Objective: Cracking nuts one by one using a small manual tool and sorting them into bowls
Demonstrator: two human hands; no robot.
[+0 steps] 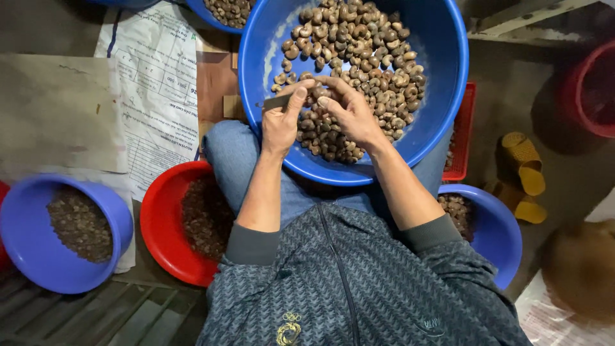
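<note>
A large blue basin (442,96) rests on my lap, half filled with brown cashew nuts (365,45). Both my hands meet over its near side. My left hand (280,125) grips a small grey blade (274,102) that points left, its thumb reaching toward the other hand. My right hand (351,114) pinches a single nut (318,93) between fingertips and thumb, right against the left thumb. The nut is mostly hidden by the fingers.
A red bowl (157,224) with dark husks sits by my left knee, with a violet-blue bowl (25,243) farther left. Another blue bowl (496,237) holds nuts on my right. Also around: red crate (466,128), yellow sandals (525,173), red tub (586,90), printed paper sack (157,83).
</note>
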